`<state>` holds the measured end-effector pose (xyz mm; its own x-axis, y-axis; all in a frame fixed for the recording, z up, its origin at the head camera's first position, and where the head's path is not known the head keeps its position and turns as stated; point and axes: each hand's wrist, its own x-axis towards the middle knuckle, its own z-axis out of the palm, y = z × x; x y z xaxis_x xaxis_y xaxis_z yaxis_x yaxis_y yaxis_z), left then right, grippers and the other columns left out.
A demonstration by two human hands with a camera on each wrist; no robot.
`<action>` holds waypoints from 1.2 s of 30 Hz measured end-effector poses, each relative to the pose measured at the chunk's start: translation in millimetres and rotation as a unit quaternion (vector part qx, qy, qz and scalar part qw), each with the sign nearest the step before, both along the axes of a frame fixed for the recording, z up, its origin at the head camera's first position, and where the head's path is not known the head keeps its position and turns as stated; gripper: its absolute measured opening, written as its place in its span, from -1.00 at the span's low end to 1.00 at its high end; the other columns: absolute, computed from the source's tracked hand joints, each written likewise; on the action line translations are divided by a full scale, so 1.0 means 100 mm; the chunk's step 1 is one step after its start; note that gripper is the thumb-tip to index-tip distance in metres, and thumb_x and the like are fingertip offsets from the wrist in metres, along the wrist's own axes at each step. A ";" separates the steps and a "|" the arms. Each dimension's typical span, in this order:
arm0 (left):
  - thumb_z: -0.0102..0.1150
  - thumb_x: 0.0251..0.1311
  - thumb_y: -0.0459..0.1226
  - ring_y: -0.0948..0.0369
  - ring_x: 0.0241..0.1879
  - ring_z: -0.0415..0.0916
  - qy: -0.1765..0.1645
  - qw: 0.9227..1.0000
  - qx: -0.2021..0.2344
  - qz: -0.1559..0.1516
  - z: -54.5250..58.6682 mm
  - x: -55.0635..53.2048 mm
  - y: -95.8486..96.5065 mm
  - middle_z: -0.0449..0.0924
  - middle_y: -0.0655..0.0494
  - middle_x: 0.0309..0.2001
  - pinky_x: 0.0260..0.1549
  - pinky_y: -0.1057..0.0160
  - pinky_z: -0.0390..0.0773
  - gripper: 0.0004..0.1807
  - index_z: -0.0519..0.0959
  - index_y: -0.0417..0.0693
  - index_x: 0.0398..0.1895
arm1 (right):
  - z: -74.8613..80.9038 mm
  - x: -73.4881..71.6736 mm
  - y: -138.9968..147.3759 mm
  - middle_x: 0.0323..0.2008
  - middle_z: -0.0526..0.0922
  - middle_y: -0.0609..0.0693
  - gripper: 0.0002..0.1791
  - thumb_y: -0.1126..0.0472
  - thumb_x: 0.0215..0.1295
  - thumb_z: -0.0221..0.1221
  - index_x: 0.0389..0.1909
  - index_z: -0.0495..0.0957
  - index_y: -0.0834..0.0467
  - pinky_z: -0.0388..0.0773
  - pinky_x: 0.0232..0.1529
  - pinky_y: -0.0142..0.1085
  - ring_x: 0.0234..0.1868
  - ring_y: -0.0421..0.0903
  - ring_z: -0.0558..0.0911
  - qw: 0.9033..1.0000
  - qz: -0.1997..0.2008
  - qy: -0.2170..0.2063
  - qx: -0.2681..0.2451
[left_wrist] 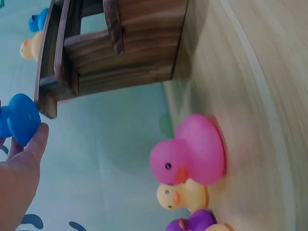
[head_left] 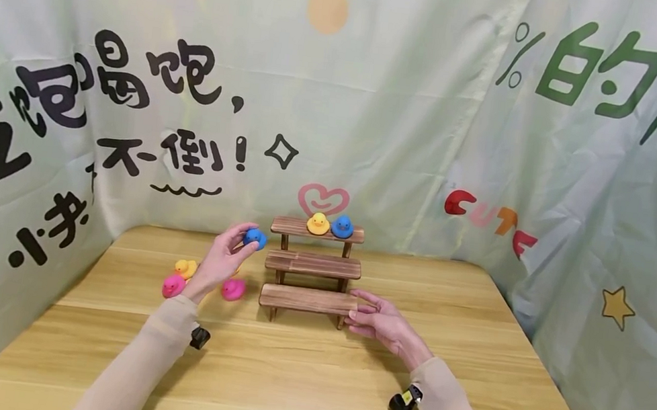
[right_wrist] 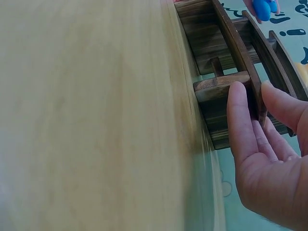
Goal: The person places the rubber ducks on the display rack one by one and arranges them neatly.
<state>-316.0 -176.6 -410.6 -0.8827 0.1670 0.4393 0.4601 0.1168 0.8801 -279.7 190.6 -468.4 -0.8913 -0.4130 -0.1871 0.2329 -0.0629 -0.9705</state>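
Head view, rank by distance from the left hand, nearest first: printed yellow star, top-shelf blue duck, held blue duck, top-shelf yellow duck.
1. Held blue duck: in the left hand.
2. Top-shelf yellow duck: left one of the pair.
3. Top-shelf blue duck: just right of the yellow one.
4. Printed yellow star: far right side.

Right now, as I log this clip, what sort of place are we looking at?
Probably a staged tabletop set for recording, though the wider room is out of view. Printed cloth hangs around a wood-grain table, which holds a small three-tier wooden shelf and toy ducks.
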 end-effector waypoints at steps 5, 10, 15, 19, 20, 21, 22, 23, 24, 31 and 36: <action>0.13 0.36 -0.33 -0.17 0.32 0.33 0.014 1.000 -0.004 -0.001 0.02 -0.05 0.08 0.25 -0.24 0.19 0.12 0.40 0.48 -0.55 0.38 -0.22 0.29 | -0.01 -0.01 0.00 0.02 0.55 0.17 -0.25 0.42 0.36 0.13 0.51 0.05 0.23 0.63 0.03 -0.18 0.02 0.06 0.67 1.000 0.000 0.002 0.009; 0.10 0.38 -0.31 -0.12 0.33 0.34 0.026 0.999 -0.021 0.018 0.06 -0.10 0.13 0.31 -0.20 0.19 0.23 0.19 0.45 -0.55 0.38 -0.18 0.31 | -0.02 -0.02 0.01 0.02 0.54 0.17 -0.25 0.41 0.36 0.13 0.50 0.05 0.23 0.63 0.03 -0.18 0.02 0.05 0.67 1.000 -0.002 0.001 0.007; 0.10 0.38 -0.31 -0.06 0.37 0.30 0.030 0.999 -0.013 0.020 0.15 -0.14 0.19 0.32 -0.18 0.22 0.31 0.02 0.35 -0.54 0.38 -0.16 0.32 | -0.01 -0.02 0.00 -0.02 0.56 0.13 -0.24 0.43 0.35 0.14 0.50 0.04 0.25 0.64 0.00 -0.19 -0.03 0.01 0.69 1.000 0.000 0.001 0.001; 0.11 0.37 -0.33 -0.07 0.38 0.29 0.036 0.999 -0.013 0.018 0.21 -0.18 0.24 0.31 -0.18 0.21 0.32 0.02 0.34 -0.52 0.38 -0.18 0.33 | -0.01 -0.02 0.00 -0.05 0.56 0.11 -0.24 0.43 0.35 0.14 0.50 0.04 0.26 0.64 0.01 -0.19 -0.05 -0.01 0.69 1.000 0.001 0.001 -0.001; 0.11 0.37 -0.33 -0.08 0.38 0.29 0.039 0.999 -0.014 0.016 0.22 -0.19 0.26 0.31 -0.20 0.21 0.32 0.02 0.34 -0.52 0.37 -0.20 0.33 | -0.01 -0.02 0.00 -0.05 0.56 0.11 -0.24 0.43 0.35 0.14 0.50 0.04 0.26 0.64 0.01 -0.19 -0.05 -0.01 0.69 1.000 0.001 0.000 -0.001; 0.11 0.37 -0.34 -0.09 0.38 0.28 0.040 0.999 -0.015 0.015 0.22 -0.20 0.28 0.31 -0.21 0.20 0.32 0.02 0.34 -0.52 0.37 -0.22 0.33 | -0.02 -0.02 0.00 -0.06 0.55 0.10 -0.24 0.43 0.35 0.14 0.50 0.04 0.26 0.64 0.01 -0.19 -0.05 -0.02 0.69 1.000 0.000 0.000 -0.001; 0.11 0.36 -0.34 -0.10 0.38 0.28 0.042 0.999 -0.016 0.015 0.23 -0.21 0.29 0.31 -0.21 0.20 0.32 0.02 0.34 -0.51 0.37 -0.22 0.33 | -0.02 -0.02 0.00 -0.06 0.55 0.10 -0.25 0.43 0.35 0.14 0.50 0.04 0.26 0.64 0.02 -0.19 -0.05 -0.02 0.69 1.000 -0.001 -0.001 0.000; 0.12 0.36 -0.35 -0.11 0.38 0.29 0.043 0.999 -0.017 0.016 0.23 -0.22 0.30 0.32 -0.22 0.19 0.32 0.02 0.34 -0.51 0.37 -0.23 0.33 | -0.02 -0.02 -0.01 -0.06 0.55 0.10 -0.25 0.43 0.35 0.14 0.50 0.05 0.26 0.64 0.02 -0.19 -0.05 -0.02 0.69 1.000 -0.002 -0.001 0.001; 0.12 0.36 -0.35 -0.11 0.37 0.29 0.044 0.999 -0.018 0.016 0.24 -0.23 0.32 0.32 -0.23 0.19 0.31 0.02 0.35 -0.51 0.37 -0.24 0.33 | -0.02 -0.02 -0.01 -0.06 0.55 0.10 -0.25 0.43 0.35 0.13 0.50 0.05 0.26 0.64 0.02 -0.19 -0.06 -0.02 0.69 1.000 -0.002 0.000 0.002; 0.16 0.35 -0.28 -0.08 0.31 0.37 0.039 0.998 -0.038 0.022 0.28 -0.29 0.38 0.37 -0.15 0.18 0.30 0.00 0.38 -0.53 0.43 -0.14 0.30 | -0.01 -0.02 -0.02 -0.05 0.54 0.11 -0.27 0.43 0.37 0.11 0.50 0.06 0.25 0.64 0.02 -0.19 -0.03 0.00 0.68 1.000 -0.002 0.001 0.007; 0.16 0.34 -0.29 -0.08 0.27 0.40 0.035 0.997 -0.058 0.023 0.35 -0.31 0.44 0.38 -0.15 0.20 0.29 0.02 0.38 -0.52 0.43 -0.17 0.31 | 0.00 -0.01 -0.02 -0.06 0.51 0.11 -0.28 0.43 0.37 0.11 0.50 0.06 0.25 0.64 0.02 -0.19 0.00 0.03 0.67 1.000 -0.002 0.002 0.010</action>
<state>-347.3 -132.4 -375.1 -0.8585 0.1796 0.4803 0.5117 0.2391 0.8253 -280.8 188.7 -468.8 -0.8940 -0.4050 -0.1917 0.2289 -0.0449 -0.9724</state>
